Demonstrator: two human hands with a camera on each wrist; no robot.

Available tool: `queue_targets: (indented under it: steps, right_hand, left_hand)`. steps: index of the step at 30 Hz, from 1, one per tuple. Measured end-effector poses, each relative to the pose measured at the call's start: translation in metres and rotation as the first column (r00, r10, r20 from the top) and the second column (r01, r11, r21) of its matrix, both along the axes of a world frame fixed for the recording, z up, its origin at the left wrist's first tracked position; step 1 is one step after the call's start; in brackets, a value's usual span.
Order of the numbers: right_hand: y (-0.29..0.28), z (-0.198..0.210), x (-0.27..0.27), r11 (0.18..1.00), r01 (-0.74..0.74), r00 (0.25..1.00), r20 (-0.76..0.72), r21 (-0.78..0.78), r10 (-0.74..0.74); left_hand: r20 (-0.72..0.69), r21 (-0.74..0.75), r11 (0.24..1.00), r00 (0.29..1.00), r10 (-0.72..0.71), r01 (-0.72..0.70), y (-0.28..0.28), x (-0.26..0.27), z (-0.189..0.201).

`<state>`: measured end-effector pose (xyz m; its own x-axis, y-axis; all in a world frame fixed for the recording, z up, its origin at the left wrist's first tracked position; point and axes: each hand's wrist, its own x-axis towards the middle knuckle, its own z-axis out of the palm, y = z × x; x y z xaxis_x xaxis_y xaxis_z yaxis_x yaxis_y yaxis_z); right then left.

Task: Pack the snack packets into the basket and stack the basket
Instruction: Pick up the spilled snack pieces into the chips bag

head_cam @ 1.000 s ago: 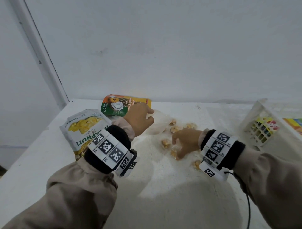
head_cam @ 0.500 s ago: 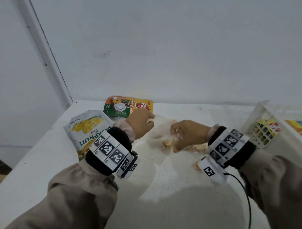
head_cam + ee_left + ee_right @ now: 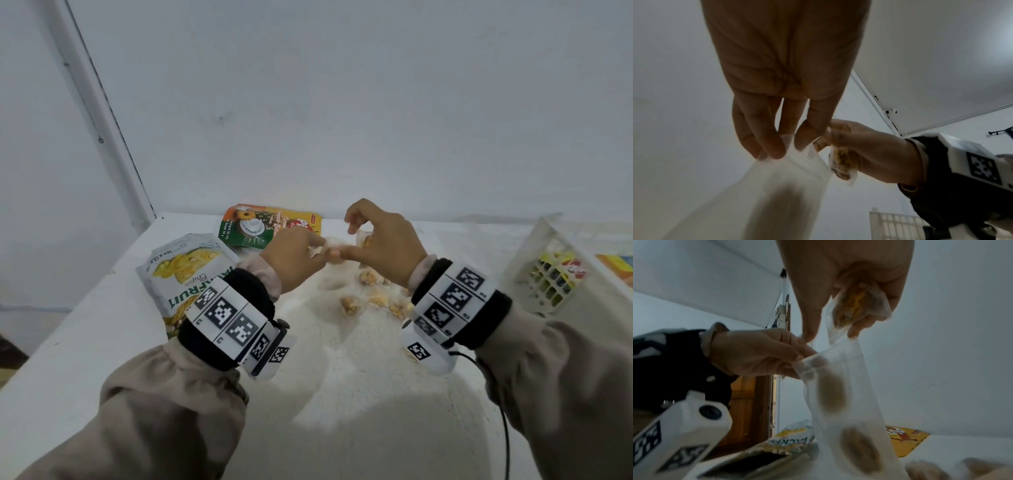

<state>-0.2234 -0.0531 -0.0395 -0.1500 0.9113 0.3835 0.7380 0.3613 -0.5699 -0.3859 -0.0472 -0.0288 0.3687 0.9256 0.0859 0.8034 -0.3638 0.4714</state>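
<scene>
My left hand (image 3: 310, 251) pinches the mouth of a clear plastic bag (image 3: 787, 186) and holds it up above the table; two small brown snacks lie inside the bag (image 3: 842, 394). My right hand (image 3: 376, 236) meets it at the bag's edge. It grips a small wrapped snack (image 3: 857, 305) in curled fingers, and its thumb touches the bag's rim. Several more small wrapped snacks (image 3: 351, 305) lie loose on the white table below. A white lattice basket (image 3: 555, 274) with colourful packets inside stands at the right.
A jackfruit chips packet (image 3: 185, 274) lies by my left wrist. A green and yellow packet (image 3: 263, 226) lies near the back wall. The table's left edge (image 3: 68, 329) drops off beside the chips packet.
My right hand took a small wrapped snack off the table and rose to the left hand. The left hand lifted the clear bag's mouth up to meet it.
</scene>
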Motion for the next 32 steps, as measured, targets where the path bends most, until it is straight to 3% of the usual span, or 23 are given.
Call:
queue_targets:
  steps: [2,5,9,12,15,20,22,25,27,29,32]
  right_hand:
    - [0.001,0.002,0.0,1.0,0.019,0.992,-0.122,-0.014,-0.021]
    - [0.002,0.009,0.0,0.996,-0.03,0.92,-0.393,-0.084,-0.005]
    - [0.002,0.014,-0.003,0.99,-0.136,0.841,-0.532,-0.044,0.092]
    - [0.001,0.01,-0.006,0.976,-0.217,0.853,-0.491,-0.019,0.18]
    - [0.002,0.003,-0.004,0.985,-0.169,0.934,-0.321,-0.012,0.157]
    - [0.001,0.002,0.0,0.984,-0.178,0.958,-0.229,-0.009,0.171]
    - [0.003,0.0,0.003,0.989,-0.147,0.962,-0.236,-0.021,0.138]
    - [0.011,-0.004,0.01,0.999,0.005,0.932,-0.363,-0.041,-0.019]
    - [0.017,-0.008,0.017,0.987,0.085,0.97,-0.216,-0.138,-0.114]
    - [0.022,-0.02,0.022,0.942,0.078,0.991,0.125,-0.328,-0.038]
    - [0.022,-0.047,0.015,0.872,0.112,0.837,0.519,-0.476,0.175]
  left_hand:
    - [0.026,-0.012,1.0,1.0,0.004,-0.004,-0.001,-0.002,0.0]
    - [0.045,-0.024,1.0,0.999,0.007,-0.006,-0.002,-0.003,-0.001]
    - [0.093,-0.032,0.999,0.995,0.02,-0.017,-0.001,-0.002,0.0]
    - [0.11,-0.032,0.999,0.993,0.032,-0.029,0.0,-0.002,0.0]
    - [0.101,-0.012,0.999,0.994,0.046,-0.045,0.001,-0.002,0.0]
    - [0.133,-0.001,0.999,0.99,0.049,-0.049,0.001,-0.004,0.0]
    - [0.129,0.006,0.999,0.991,0.045,-0.046,0.0,-0.005,0.001]
    - [0.134,0.008,0.998,0.989,0.057,-0.058,-0.002,-0.008,0.001]
    - [0.142,0.006,0.998,0.988,0.056,-0.058,-0.002,-0.008,0.002]
    - [0.141,0.008,0.999,0.989,0.052,-0.054,-0.003,-0.009,0.001]
    - [0.14,0.008,0.998,0.989,0.053,-0.055,-0.002,-0.009,0.001]
